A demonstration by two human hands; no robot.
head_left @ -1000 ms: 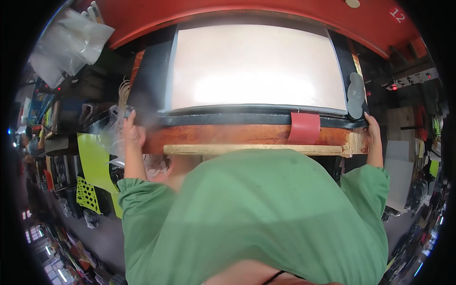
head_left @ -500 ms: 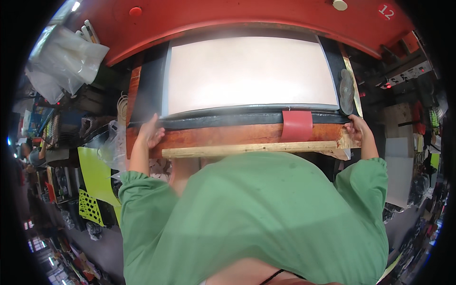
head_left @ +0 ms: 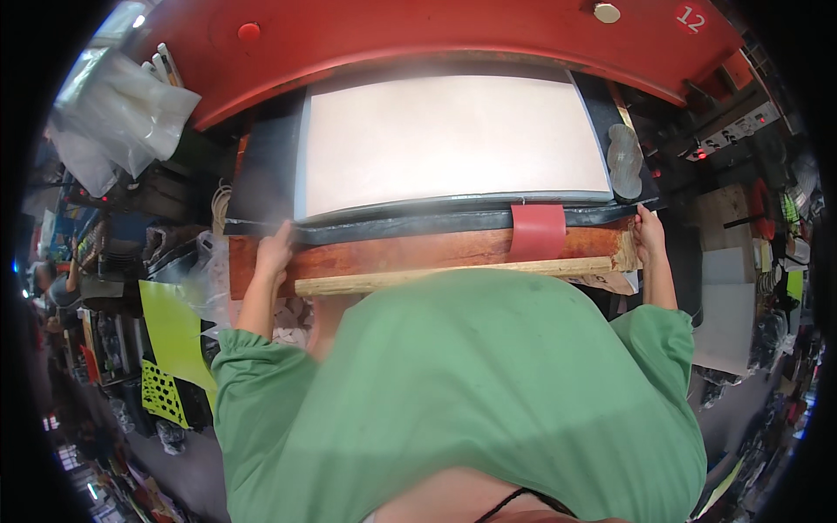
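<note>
At the centre of the frame, the left hand point(head_left: 275, 251) and the right hand point(head_left: 648, 237) are well apart, at opposite ends of a black front strip point(head_left: 401, 228). Fingers are curled at the strip on both sides, but haze and the low angle make it hard to say whether either hand is truly clamped on it.

The step in hand looks like two-handed handling of this front edge; the next move seems to call for even effort at both ends, so that the strip stays level.

The strip is dark and slightly shiny, gently uneven, running across the middle of the frame along a reddish-brown wooden surface point(head_left: 392, 254). Above it, in the upper centre, a pale, smooth rectangular panel point(head_left: 453, 139) with a bluish left margin lies over a black sheet point(head_left: 266, 179). A red flap point(head_left: 539, 231) hangs over the strip, right of centre. A grey sole-shaped piece point(head_left: 625, 161) lies beside the panel's right edge, and a red housing point(head_left: 488, 39) spans the top of the frame.
</note>
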